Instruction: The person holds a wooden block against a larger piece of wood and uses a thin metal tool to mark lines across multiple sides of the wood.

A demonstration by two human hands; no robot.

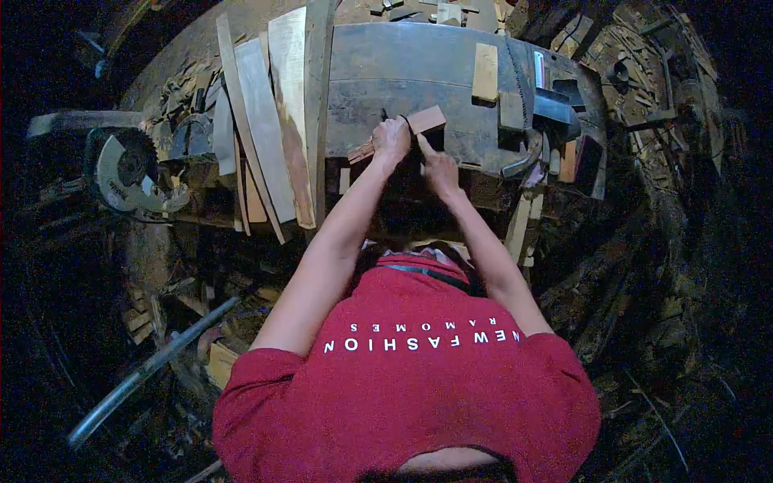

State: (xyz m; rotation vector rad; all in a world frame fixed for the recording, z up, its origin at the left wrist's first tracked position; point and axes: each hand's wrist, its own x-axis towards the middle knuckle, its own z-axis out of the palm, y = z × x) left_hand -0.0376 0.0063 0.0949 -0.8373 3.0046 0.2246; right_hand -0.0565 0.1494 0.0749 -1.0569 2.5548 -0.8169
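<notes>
My left hand (391, 138) is closed over a wooden block (427, 119) at the front edge of the dark workbench (386, 52). The block's smooth, squared end shows to the right of the fist. On the other side, a rough reddish-brown piece of wood (361, 151) juts out toward the lower left. Thin dark bits show beside the knuckles, too small to name. My right hand (440, 171) is just to the right and nearer to me, its index finger stretched up to the near side of the block and the other fingers partly curled.
Long boards (270, 121) lean across the bench's left part, beside a circular saw (125, 173). To the right are a pale wood block (485, 72), a chain (515, 68) and a dark metal tool (555, 109). A metal pipe (153, 370) slants at lower left.
</notes>
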